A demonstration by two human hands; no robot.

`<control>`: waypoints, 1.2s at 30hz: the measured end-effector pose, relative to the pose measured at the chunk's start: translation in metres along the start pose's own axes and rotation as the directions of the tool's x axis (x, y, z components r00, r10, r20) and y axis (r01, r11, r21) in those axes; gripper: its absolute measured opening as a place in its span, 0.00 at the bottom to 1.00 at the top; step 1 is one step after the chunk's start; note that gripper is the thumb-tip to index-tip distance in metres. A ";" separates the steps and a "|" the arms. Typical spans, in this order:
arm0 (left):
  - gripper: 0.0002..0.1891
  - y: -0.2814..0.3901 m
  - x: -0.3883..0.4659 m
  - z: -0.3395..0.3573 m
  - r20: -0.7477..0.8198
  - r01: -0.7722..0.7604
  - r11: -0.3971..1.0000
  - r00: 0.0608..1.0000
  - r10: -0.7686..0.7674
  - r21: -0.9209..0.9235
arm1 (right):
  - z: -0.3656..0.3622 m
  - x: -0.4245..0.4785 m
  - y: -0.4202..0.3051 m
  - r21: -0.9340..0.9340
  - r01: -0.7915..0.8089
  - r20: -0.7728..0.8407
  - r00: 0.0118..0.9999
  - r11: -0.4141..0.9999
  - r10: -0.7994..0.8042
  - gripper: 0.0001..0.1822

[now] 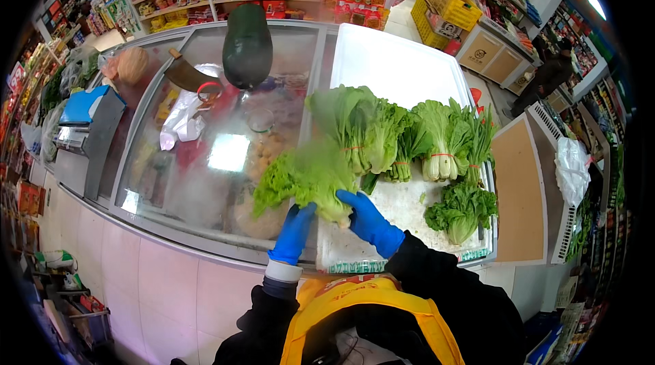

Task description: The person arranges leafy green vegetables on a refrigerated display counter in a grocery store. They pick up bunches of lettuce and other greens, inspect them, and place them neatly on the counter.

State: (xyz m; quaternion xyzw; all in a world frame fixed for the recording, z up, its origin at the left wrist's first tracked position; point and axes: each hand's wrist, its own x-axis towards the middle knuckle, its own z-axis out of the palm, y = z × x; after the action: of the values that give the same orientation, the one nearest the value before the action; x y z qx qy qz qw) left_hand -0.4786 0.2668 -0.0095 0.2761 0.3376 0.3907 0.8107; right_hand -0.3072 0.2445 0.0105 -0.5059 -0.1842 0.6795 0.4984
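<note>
My left hand (pixel 295 232) and my right hand (pixel 369 221), both in blue gloves, hold a head of leafy green lettuce (pixel 312 178) between them by its stem end. It is above the left edge of a white foam tray (pixel 389 242), partly over the glass top of a chest freezer. Beyond it on the tray stand leafy bundles, among them a bok choy bunch (pixel 441 160) tied with a red band. Another lettuce head (pixel 462 216) lies at the tray's right side. A blur covers part of the leaves.
A large dark green winter melon (pixel 247 48), a cleaver (pixel 189 72), a red tape ring (pixel 210 90) and white plastic bags (pixel 183 122) rest on the glass. A scale (pixel 87 134) stands left. Yellow crates (pixel 450 4) are at the back right, where a person (pixel 545 76) stands.
</note>
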 end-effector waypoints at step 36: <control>0.28 0.016 0.011 -0.038 -0.341 -0.073 0.956 0.924 0.172 0.282 | -0.005 0.000 0.010 -0.757 0.560 0.653 0.649 -0.336 -0.390 0.34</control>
State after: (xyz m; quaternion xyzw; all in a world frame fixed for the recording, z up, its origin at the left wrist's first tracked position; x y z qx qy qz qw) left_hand -0.5093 0.2917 -0.0257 0.3257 0.5122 0.4365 0.6641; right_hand -0.3076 0.2391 0.0011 -0.5236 -0.8240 0.0837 0.1997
